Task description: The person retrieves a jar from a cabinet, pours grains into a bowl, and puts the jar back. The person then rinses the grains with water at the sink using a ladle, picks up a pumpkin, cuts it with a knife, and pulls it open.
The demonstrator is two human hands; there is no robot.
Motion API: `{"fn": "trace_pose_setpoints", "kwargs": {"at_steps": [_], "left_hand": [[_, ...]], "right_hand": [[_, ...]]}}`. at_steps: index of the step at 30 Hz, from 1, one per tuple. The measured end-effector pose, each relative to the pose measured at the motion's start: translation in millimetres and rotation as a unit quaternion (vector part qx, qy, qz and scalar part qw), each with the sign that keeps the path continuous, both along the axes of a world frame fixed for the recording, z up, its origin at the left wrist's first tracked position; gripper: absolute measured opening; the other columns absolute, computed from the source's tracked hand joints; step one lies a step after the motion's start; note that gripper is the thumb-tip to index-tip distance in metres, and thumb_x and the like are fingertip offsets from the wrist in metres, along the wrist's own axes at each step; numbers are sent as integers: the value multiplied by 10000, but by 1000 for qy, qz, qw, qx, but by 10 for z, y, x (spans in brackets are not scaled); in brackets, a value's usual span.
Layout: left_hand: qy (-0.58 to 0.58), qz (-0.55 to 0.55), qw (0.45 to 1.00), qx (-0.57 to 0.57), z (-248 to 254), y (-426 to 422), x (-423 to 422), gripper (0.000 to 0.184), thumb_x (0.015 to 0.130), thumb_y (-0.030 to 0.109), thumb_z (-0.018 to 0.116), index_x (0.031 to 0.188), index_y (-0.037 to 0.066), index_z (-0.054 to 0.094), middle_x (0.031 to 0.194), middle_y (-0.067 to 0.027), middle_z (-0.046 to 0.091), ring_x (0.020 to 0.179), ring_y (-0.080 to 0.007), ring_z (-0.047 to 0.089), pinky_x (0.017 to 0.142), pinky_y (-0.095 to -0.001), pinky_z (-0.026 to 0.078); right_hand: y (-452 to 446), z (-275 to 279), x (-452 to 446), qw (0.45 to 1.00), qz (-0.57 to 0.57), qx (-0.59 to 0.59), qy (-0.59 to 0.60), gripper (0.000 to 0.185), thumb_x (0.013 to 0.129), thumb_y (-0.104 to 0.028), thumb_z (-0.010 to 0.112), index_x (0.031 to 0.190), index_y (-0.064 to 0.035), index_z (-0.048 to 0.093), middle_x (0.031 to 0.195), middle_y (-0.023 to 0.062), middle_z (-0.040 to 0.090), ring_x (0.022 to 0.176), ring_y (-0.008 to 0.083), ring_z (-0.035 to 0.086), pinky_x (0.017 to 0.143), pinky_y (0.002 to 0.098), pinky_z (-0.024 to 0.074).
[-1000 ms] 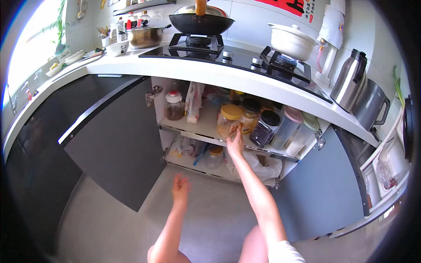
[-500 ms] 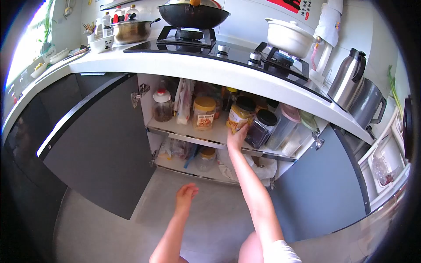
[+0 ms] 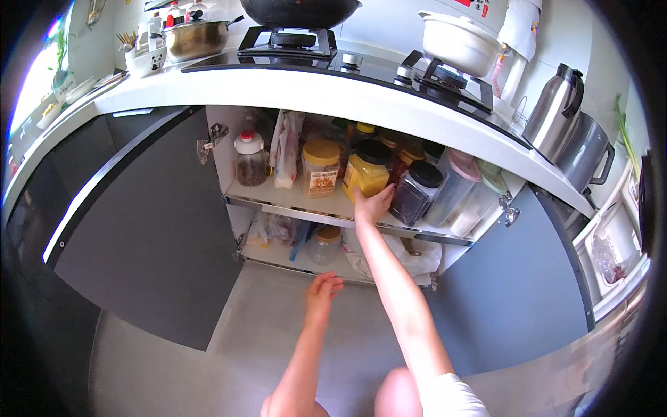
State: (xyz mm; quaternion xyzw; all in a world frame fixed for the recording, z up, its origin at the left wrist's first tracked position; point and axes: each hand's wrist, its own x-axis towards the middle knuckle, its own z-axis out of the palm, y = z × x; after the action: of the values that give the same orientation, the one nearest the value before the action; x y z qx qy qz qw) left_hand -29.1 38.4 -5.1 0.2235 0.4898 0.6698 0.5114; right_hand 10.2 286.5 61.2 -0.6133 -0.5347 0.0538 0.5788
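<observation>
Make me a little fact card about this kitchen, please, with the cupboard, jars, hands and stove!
Cupboard: both doors open
Right hand: touching the lower front of the black-lidded yellow jar
Left hand: in front of the cupboard, nothing visible in it
Yellow jar's neighbours: orange-lidded jar on its left, dark-filled jar on its right
Lower shelf: clear jar, bags
Stove: wok left, white pot right

Your yellow jar [image 3: 367, 178], its black lid [image 3: 373, 151] on, stands roughly upright, slightly right of the frame's upper middle.
</observation>
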Motion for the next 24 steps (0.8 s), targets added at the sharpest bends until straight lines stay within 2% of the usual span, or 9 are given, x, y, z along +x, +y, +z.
{"fn": "trace_pose_setpoints", "kwargs": {"at_steps": [3, 7, 10, 13, 15, 19, 21, 22, 24], "left_hand": [[-15, -8, 1000, -8, -8, -3, 15, 255, 949, 204, 515, 1135, 71, 628, 1049, -74, 702, 946, -153, 651, 812, -290, 465], [-7, -1, 1000, -14, -22, 19, 36, 252, 953, 195, 508, 1134, 65, 626, 1044, -74, 701, 950, -158, 651, 818, -297, 466], [-8, -10, 1000, -9, -19, 44, 14, 253, 952, 194, 509, 1141, 69, 622, 1030, -70, 697, 952, -159, 644, 824, -301, 464], [17, 36, 999, -29, 69, -201, -26, 256, 948, 192, 509, 1146, 71, 616, 1014, -64, 692, 953, -158, 639, 826, -302, 463], [14, 51, 997, -57, 75, -363, -70, 252, 952, 188, 506, 1140, 65, 619, 1011, -63, 692, 953, -153, 634, 824, -298, 459], [17, 21, 995, -100, 71, -1064, -45, 260, 949, 187, 517, 1151, 51, 608, 1029, -60, 684, 953, -145, 622, 820, -295, 458], [32, 15, 985, -168, 286, -1533, 0, 269, 947, 188, 526, 1165, 50, 601, 1038, -62, 681, 951, -144, 619, 829, -296, 458], [54, 10, 972, -228, 554, -1721, 4, 279, 945, 189, 536, 1179, 49, 594, 1046, -64, 678, 949, -144, 617, 838, -296, 459], [38, 32, 975, -215, 1300, -1860, -27, 289, 936, 193, 559, 1183, 47, 595, 1041, -63, 679, 946, -146, 616, 859, -307, 460]], "right_hand": [[63, 44, 30, 992, 81, -59, 70, 1131, 648, -403, 826, 1485, 15, 191, 1426, 323, 335, 1314, 440, 355, 1075, 493, 319], [5, 75, 49, 997, 49, -52, 41, 1091, 620, -405, 833, 1436, 33, 257, 1327, 306, 425, 1227, 445, 423, 1034, 506, 346], [-94, 49, 66, 1000, 9, 8, -13, 1014, 595, -396, 852, 1346, 47, 334, 1166, 267, 520, 1074, 447, 501, 960, 528, 387], [-411, 234, 249, 990, 95, -99, -27, 984, 587, -385, 880, 1305, 31, 353, 1281, 250, 458, 1187, 410, 466, 1014, 478, 370], [-619, 261, 419, 982, 144, -118, 9, 968, 599, -315, 891, 1315, 23, 334, 1291, 224, 461, 1193, 361, 478, 1026, 459, 372], [-1136, 323, 876, 902, 381, -177, 96, 896, 649, -138, 869, 1343, -15, 316, 1312, 153, 457, 1251, 265, 447, 1070, 397, 365], [-1483, 545, 980, 833, 414, -296, 217, 913, 652, -102, 856, 1362, -32, 286, 1301, 130, 472, 1258, 261, 445, 1068, 406, 379], [-1653, 619, 1037, 813, 428, -320, 233, 894, 654, -102, 857, 1338, -28, 287, 1290, 135, 468, 1246, 256, 455, 1047, 412, 404], [-2018, 891, 1026, 775, 452, -359, 256, 885, 652, -103, 858, 1319, -25, 282, 1279, 140, 465, 1225, 250, 469, 1024, 413, 433]]}}
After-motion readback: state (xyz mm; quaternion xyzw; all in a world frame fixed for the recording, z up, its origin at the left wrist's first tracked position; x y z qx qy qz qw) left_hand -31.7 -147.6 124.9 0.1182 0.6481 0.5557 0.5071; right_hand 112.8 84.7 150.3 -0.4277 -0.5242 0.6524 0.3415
